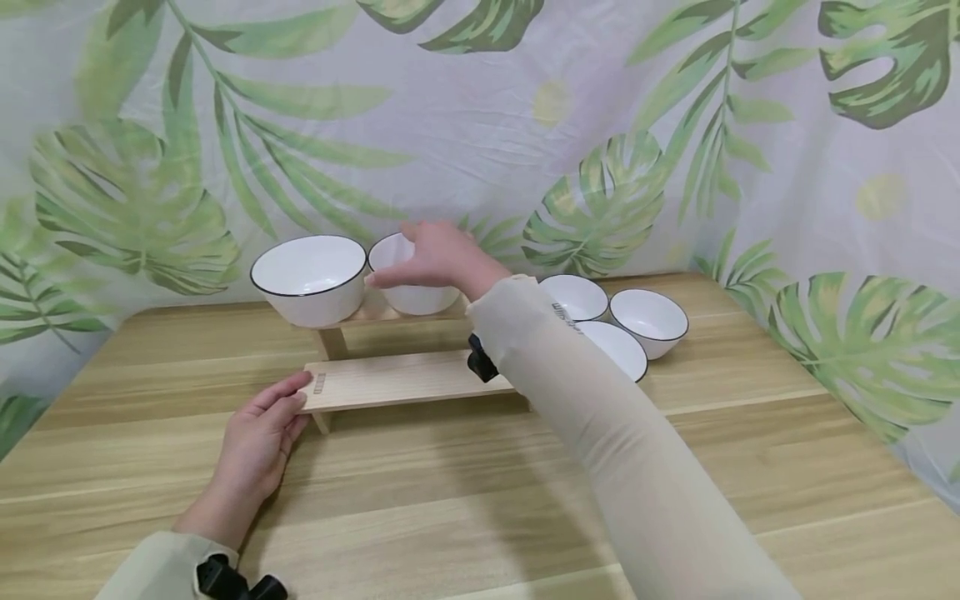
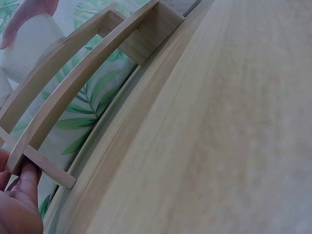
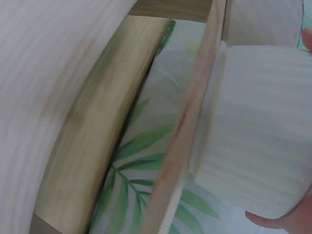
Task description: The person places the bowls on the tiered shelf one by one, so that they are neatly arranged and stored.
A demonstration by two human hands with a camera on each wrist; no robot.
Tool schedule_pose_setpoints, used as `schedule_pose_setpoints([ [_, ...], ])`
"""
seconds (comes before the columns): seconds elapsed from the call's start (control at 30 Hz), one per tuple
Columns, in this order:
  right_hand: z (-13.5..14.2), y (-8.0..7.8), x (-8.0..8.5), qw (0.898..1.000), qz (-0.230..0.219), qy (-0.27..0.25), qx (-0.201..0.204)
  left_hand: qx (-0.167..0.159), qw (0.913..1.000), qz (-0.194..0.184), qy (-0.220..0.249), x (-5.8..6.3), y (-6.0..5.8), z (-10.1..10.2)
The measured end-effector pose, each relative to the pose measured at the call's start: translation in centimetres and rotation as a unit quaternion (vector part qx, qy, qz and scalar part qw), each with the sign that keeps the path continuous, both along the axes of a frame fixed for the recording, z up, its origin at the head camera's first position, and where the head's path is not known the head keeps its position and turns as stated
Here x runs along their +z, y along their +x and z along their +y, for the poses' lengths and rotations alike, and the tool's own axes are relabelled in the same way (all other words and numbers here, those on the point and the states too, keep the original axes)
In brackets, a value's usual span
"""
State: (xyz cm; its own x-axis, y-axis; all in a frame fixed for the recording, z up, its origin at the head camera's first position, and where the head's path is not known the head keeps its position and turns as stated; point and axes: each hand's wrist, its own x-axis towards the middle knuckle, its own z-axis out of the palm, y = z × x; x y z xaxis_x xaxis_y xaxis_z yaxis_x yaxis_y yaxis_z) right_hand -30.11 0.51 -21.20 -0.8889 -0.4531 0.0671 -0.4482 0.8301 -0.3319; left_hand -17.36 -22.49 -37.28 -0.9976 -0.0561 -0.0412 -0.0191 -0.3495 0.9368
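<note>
Right hand (image 1: 446, 262) grips a bowl (image 1: 422, 301), left hand (image 1: 258, 442) a shelf (image 1: 405, 381); shelf mark (image 1: 319, 383) and sleeve lettering (image 1: 566, 317) are illegible.

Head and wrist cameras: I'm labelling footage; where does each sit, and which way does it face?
Head: on the head, facing forward and down at the shelf and bowls; left hand, right hand, sleeves show.
Left wrist: on that wrist, looking along shelf and table; both hands partly show.
Right wrist: on that wrist, facing a held bowl; right hand partly shows.
Both wrist views share the shelf.
</note>
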Motion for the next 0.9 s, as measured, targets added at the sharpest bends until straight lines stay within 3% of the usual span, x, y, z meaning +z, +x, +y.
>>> schedule_pose_setpoints([
  [0.33, 1.7, 0.3, 0.7, 0.999, -0.017, -0.037, 0.007, -0.003, 0.9999, 0.009, 0.009, -0.1, 0.0, 0.1],
  [0.5, 2.5, 0.8, 1.8, 1.0, -0.016, -0.005, 0.01, -0.002, 0.9999, 0.008, 0.011, 0.0, 0.0, 0.1],
  [0.63, 2.9, 1.4, 2.7, 1.0, -0.019, 0.012, 0.015, 0.002, 0.9998, 0.007, 0.017, 0.0, 0.0, 0.1],
  [0.9, 4.4, 3.1, 3.4, 0.999, -0.017, -0.016, 0.027, 0.003, 0.9999, 0.005, 0.01, 0.2, 0.0, 0.2],
])
